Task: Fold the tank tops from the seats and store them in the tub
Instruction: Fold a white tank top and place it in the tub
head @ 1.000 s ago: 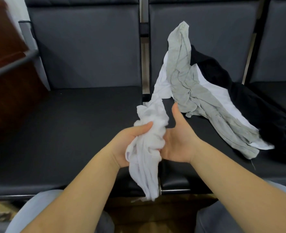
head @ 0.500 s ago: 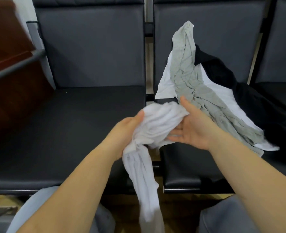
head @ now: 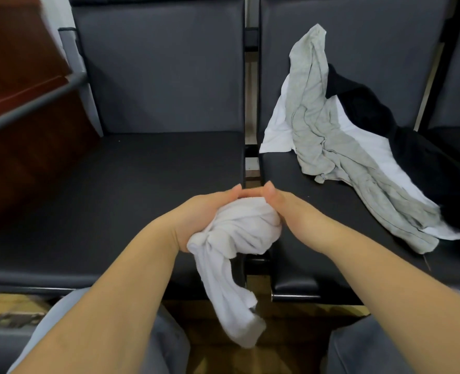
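Head view. Both hands meet over the gap between two dark seats. Left hand [head: 199,217] and right hand [head: 291,209] clamp a bunched white tank top [head: 239,230] between them, thumbs nearly touching above the wad, fingers curled round it from either side. A loose tail of the same garment hangs straight down from beneath the left hand, past the seat edge toward the floor; long axis of that tail is roughly vertical, leaning slightly to the right at its end.

Left seat [head: 115,190], ahead and left of the left hand, carries nothing visible. The pile sits ahead and to the right of the right hand, well apart from it: grey tank top [head: 320,136] draped up the backrest and down across the cushion, lying over a second white garment [head: 280,130], with a black garment [head: 364,109] behind. Right hand is the nearer one to that pile. Tub not in view.

Judgement: garment is still a wad, not folded; it needs to be opened out, probably onto the left seat.

Change against half a second ago: hands have closed in from either side and lowered; right hand, then open-fingered against the cloth, now wraps it. Hanging tail looks shorter, more cloth gathered into the ball.
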Motion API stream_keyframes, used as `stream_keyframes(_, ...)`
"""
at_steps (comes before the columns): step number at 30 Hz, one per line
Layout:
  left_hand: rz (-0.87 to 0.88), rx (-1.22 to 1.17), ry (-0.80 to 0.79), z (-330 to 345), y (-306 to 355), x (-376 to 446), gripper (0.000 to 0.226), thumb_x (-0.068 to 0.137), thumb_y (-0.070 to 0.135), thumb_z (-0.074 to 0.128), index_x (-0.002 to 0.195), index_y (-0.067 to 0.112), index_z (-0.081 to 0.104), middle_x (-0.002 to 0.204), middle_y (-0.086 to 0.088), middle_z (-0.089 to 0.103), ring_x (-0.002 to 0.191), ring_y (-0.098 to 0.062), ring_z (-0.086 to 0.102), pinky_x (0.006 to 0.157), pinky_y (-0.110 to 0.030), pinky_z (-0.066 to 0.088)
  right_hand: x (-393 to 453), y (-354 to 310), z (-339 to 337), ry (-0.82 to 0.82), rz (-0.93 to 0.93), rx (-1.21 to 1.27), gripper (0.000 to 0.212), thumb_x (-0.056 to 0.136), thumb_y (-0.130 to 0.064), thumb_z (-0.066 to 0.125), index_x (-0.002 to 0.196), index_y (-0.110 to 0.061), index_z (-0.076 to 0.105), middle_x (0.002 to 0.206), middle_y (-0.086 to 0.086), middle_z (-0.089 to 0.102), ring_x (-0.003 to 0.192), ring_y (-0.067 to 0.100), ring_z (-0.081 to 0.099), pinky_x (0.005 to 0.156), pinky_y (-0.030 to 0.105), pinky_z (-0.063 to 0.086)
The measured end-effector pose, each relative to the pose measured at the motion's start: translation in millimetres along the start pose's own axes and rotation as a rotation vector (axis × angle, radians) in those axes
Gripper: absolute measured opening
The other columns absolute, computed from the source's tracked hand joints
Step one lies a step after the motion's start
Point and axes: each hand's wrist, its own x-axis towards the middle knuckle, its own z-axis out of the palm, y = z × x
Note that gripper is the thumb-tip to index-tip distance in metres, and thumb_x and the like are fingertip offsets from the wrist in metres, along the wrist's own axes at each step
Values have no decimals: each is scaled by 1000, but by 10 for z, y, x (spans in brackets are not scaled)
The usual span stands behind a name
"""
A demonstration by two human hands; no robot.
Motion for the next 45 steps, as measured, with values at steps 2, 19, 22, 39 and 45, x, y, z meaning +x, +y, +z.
stream_keyframes(2, -84, -61, -33, -61, 4, -11, 61, 75, 47, 64, 115, 1, 66, 115, -18, 68, 107, -30, 65, 95, -39, 50, -51, -24, 29, -38, 106, -4, 81, 77, -71, 32, 136, -20, 52, 137, 1, 54, 129, 19, 48, 104, 28, 36)
stream_keyframes(19, 69, 52, -121, -509, -28, -528, 45, 78, 52, 53, 72, 9, 66, 50, -4, 43, 41, -11, 40, 45, -22, 40, -312, -176, -416, 248, -109, 838, 107, 25, -50, 96, 120, -16, 61, 118, 8, 69, 105, 23, 68, 74, 37, 59)
stream_keyframes(22, 111, 50, -18, -568, -55, -598, 35, 76, 44, 61, 71, 11, 70, 54, -3, 49, 45, -10, 42, 51, -23, 42, -397, -178, -381, 271, -63, 910, 108, 25, -46, 96, 123, -17, 60, 115, 9, 70, 99, 24, 70, 66, 37, 59)
stream_keyframes(39, 183, -178, 208, -324, -65, -631, 40, 89, 45, 59, 73, 12, 76, 84, -9, 73, 75, -22, 69, 76, -36, 55, -264, 104, 900, -130, 289, 265, 98, 34, -64, 87, 119, -23, 59, 115, 0, 69, 111, 20, 63, 102, 45, 46)
stream_keyframes(45, 140, 1, 160, -240, -34, -536, 42, 88, 49, 58, 80, 9, 70, 76, -11, 70, 71, -23, 70, 72, -36, 57, -56, -70, 692, 60, 52, 263, 66, 58, -48, 81, 113, -18, 61, 111, 6, 69, 103, 25, 66, 94, 50, 52)
